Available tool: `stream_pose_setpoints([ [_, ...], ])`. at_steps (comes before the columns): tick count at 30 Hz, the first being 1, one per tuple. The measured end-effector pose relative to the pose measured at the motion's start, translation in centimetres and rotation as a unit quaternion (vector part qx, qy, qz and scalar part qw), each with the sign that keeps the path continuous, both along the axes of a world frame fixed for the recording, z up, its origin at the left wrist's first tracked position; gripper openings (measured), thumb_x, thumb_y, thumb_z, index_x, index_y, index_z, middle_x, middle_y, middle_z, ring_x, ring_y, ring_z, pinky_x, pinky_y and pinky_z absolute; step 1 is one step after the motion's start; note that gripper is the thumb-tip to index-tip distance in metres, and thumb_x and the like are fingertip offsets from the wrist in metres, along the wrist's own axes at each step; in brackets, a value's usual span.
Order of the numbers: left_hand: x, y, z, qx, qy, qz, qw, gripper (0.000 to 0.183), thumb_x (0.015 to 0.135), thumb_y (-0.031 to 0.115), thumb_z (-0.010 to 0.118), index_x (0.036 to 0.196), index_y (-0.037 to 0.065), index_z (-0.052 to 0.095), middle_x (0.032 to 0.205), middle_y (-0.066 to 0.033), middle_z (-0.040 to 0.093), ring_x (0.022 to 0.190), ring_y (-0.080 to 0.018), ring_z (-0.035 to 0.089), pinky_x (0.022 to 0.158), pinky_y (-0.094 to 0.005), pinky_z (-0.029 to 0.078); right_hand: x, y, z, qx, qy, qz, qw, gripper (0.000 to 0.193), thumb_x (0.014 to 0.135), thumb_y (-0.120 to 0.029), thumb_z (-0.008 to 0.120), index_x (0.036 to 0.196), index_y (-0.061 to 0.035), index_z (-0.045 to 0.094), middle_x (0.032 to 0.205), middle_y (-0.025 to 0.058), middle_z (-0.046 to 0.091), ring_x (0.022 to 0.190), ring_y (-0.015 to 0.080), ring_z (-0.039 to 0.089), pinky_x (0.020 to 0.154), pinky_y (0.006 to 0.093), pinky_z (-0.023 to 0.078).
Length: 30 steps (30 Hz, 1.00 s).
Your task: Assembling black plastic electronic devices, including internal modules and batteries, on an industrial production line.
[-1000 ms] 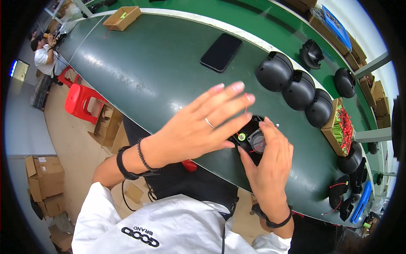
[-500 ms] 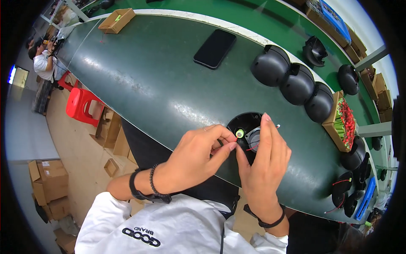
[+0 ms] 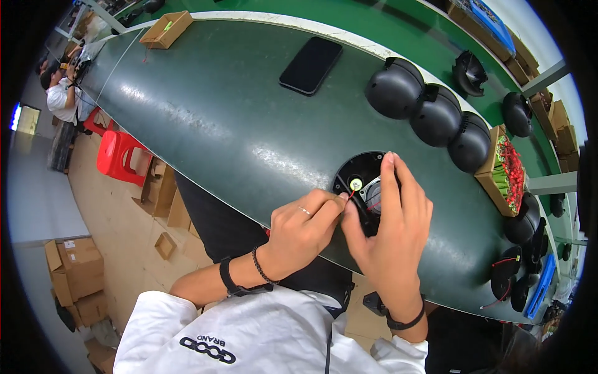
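A round black plastic shell lies open side up on the dark green table near its front edge. Inside it sit a green-yellow battery cell, seen end-on, and a grey round speaker. My left hand is closed in a pinch on a thin red wire beside the cell. Against the shell's right side, my right hand grips it, fingers stretched to the far rim and thumb at the near left. This hand covers the shell's right part and some of the speaker.
A black phone lies farther back. Several black domed shells line the far right, beside a cardboard box of green cells with red wires. Another small box stands far left. A red stool is beyond the table edge.
The cell has gone from tilted up to end-on, lower in the shell. My left hand has drawn slightly down and stays pinched near the wire; the right still grips the shell.
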<state>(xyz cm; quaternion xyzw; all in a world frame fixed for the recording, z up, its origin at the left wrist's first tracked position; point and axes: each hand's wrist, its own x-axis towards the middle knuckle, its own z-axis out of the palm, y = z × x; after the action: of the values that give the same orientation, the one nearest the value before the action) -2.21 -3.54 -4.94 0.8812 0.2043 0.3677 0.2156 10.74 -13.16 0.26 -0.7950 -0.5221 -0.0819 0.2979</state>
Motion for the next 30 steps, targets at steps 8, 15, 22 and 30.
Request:
stream_pose_setpoints([
  [8, -1.7, 2.3, 0.5, -0.151, -0.026, -0.137, 0.979, 0.054, 0.088, 0.000, 0.080, 0.139, 0.002, 0.062, 0.133, -0.0127, 0.064, 0.122, -0.0288, 0.063, 0.105, -0.0414, 0.051, 1.6, -0.8, -1.8, 0.038, 0.039, -0.023, 0.998, 0.078, 0.077, -0.020, 0.089, 0.145, 0.0052, 0.059, 0.139, 0.0210, 0.067, 0.119, 0.0356, 0.067, 0.099, 0.0453, 0.049],
  [15, 4.7, 5.4, 0.8, -0.495, -0.017, -0.375, 0.784, 0.076, 0.104, 0.007, 0.067, 0.168, 0.002, 0.026, 0.166, -0.0149, 0.038, 0.155, -0.0278, 0.038, 0.128, -0.0430, 0.032, 2.1, -1.7, -2.3, 0.133, 0.164, -0.048, 0.976, 0.078, 0.077, -0.016, 0.088, 0.145, 0.0038, 0.055, 0.137, 0.0228, 0.066, 0.120, 0.0375, 0.067, 0.101, 0.0459, 0.051],
  [22, 4.5, 5.4, 0.2, -0.472, -0.040, -0.353, 0.807, 0.073, 0.106, 0.007, 0.066, 0.168, 0.003, 0.028, 0.165, -0.0147, 0.039, 0.152, -0.0241, 0.041, 0.123, -0.0422, 0.039, 4.2, -5.3, 0.5, 0.039, 0.105, 0.032, 0.993, 0.030, 0.089, -0.010, 0.082, 0.118, -0.0044, 0.076, 0.118, 0.0131, 0.074, 0.102, 0.0305, 0.068, 0.092, 0.0416, 0.050],
  [30, 2.9, 4.6, 0.3, -0.238, -0.087, -0.258, 0.932, 0.082, 0.099, 0.006, 0.071, 0.166, -0.001, 0.025, 0.165, -0.0227, 0.033, 0.156, -0.0350, 0.038, 0.125, -0.0471, 0.040, 1.5, -4.5, -0.2, 0.091, 0.241, -0.070, 0.964, 0.005, 0.091, -0.001, 0.080, 0.094, 0.0006, 0.076, 0.081, 0.0071, 0.070, 0.060, 0.0131, 0.057, 0.054, 0.0302, 0.042],
])
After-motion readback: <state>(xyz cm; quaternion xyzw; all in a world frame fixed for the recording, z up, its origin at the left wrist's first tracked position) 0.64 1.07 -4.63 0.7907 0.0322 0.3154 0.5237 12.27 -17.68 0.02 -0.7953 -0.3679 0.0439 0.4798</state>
